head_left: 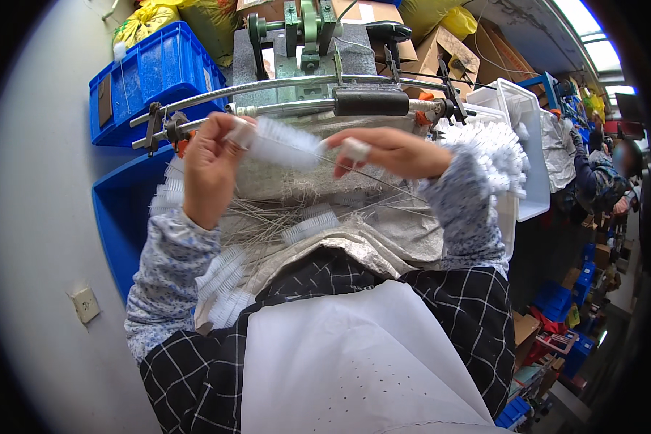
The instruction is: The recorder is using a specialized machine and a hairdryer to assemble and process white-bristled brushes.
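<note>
A white-bristled wire brush spans the space between my hands, slightly blurred. My left hand pinches its left end between thumb and fingers, with white tape wrapped round a digit. At the other end of the bristles, my right hand has its fingers closed about the start of the thin wire stem; one finger also wears white tape. Below them, more brushes lie across my lap on pale sacking, their wire stems crossing. One loose brush rests near the middle.
Ahead stands a green metal machine behind curved metal rails with a black padded sleeve. Blue crates are at the left, by a white wall. White bins and many brush heads are at the right. A person sits farther right.
</note>
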A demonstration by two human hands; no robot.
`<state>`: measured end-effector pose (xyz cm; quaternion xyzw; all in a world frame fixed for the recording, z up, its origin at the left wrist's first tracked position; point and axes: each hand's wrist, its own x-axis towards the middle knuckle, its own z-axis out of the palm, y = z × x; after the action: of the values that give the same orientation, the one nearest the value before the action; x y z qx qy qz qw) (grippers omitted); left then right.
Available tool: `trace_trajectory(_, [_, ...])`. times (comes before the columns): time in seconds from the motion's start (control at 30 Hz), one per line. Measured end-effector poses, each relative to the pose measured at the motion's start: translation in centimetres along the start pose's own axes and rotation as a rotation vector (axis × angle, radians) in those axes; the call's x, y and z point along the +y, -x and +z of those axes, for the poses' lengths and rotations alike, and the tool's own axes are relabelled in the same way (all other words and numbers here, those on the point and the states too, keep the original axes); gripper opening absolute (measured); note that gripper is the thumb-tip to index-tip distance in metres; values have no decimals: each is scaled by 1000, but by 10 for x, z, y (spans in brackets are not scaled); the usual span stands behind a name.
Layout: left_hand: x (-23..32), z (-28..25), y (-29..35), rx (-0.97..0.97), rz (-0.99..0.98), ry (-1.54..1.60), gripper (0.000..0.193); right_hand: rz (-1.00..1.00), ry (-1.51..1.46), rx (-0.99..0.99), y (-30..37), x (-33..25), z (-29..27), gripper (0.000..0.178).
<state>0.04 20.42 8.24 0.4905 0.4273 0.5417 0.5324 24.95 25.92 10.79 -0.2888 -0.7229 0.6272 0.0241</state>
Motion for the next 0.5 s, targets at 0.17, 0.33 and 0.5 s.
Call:
trace_trajectory(0.17, [-4,-20,15,-145,29,-373,19,104,-90,92,-35,5,23,26])
trace_trajectory(0.33, [-9,-113,46,213,16,-891,20,203,1060,1011,-40,65,-79,29])
trace_trajectory(0.5, [-33,-136,64,127,-303,-831,11,281,1138,1019,-55,86,-98,26])
